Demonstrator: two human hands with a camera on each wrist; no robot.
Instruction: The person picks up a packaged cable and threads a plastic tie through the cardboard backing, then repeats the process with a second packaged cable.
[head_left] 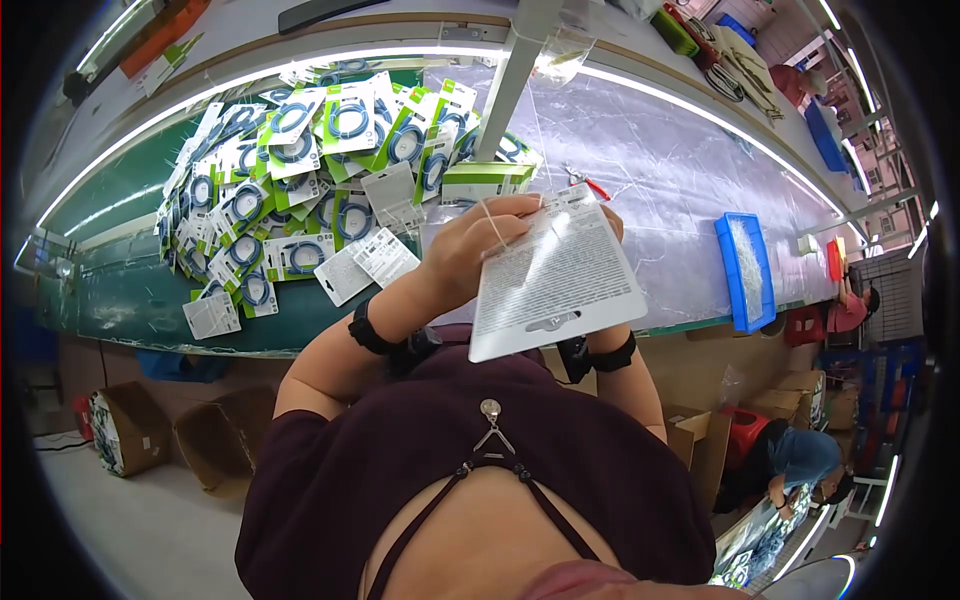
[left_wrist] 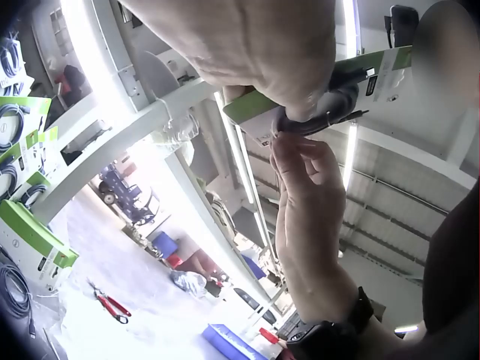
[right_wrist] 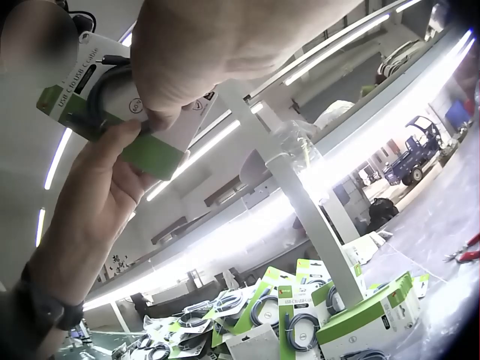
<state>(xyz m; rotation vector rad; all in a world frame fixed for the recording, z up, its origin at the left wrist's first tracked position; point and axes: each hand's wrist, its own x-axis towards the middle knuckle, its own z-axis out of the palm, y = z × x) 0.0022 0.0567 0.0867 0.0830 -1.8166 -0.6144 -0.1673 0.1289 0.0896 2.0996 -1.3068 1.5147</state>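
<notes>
A white and green cable card [head_left: 560, 275], labelled USB-C to USB-C cable, is held up before the chest, printed back toward the head camera. Its front carries a coiled dark cable [right_wrist: 101, 94]. My left hand [head_left: 470, 250] grips the card at its left side, thumb behind. My right hand [left_wrist: 307, 187] pinches at the cable and card's green end with thumb and fingertips; in the head view the card hides most of it. A large heap of similar carded cables [head_left: 290, 150] lies to the left on the table.
Red-handled pliers [head_left: 590, 185] lie beyond the hands. A blue tray [head_left: 740, 285] with thin clear strands stands at right. A white post [head_left: 510, 80] rises from the table beside the heap. Cardboard boxes [head_left: 225, 440] stand on the floor; another person [head_left: 800, 455] works at lower right.
</notes>
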